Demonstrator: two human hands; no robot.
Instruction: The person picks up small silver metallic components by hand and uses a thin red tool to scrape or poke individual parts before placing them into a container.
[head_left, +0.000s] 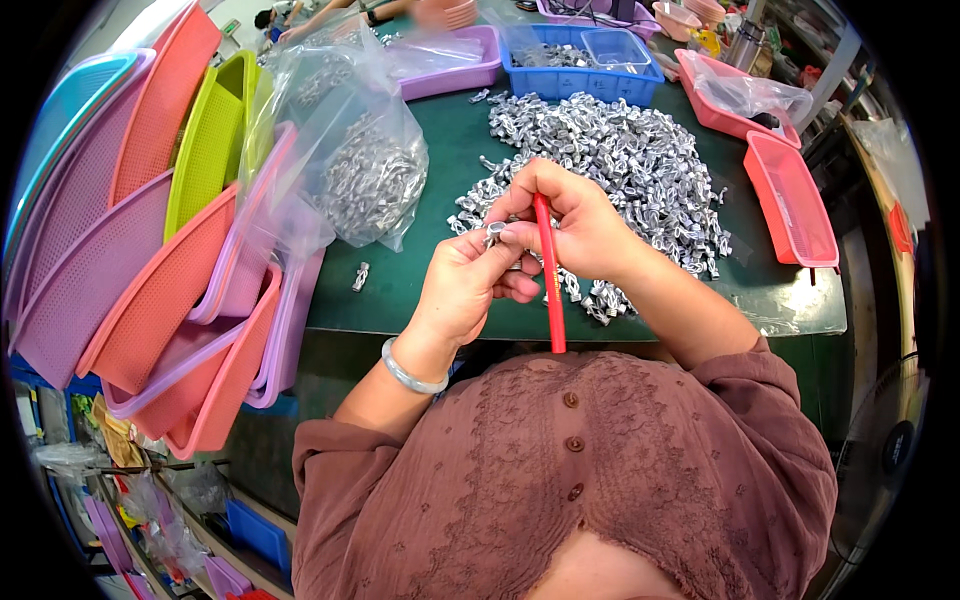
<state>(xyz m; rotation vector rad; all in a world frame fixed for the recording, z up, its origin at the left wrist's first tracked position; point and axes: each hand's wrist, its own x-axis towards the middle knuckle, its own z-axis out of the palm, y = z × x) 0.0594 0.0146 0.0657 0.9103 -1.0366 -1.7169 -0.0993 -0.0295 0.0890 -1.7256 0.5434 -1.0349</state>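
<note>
My left hand [465,285] pinches a small silver metal part [495,232] between thumb and fingers, above the near edge of the green table [440,150]. My right hand [575,225] grips a thin red stick [549,280] that runs down toward my chest; its upper end is hidden in my fingers beside the part. Both hands touch each other. Behind them lies a big heap of the same silver metal parts [620,160]. A pale bangle [408,370] circles my left wrist.
A clear plastic bag of metal parts [365,175] leans at the left. Stacked pink, purple and green trays [150,220] stand further left. A blue bin [580,65] and a purple tray [445,60] sit at the back, pink baskets [790,195] at the right. One loose part [360,276] lies alone.
</note>
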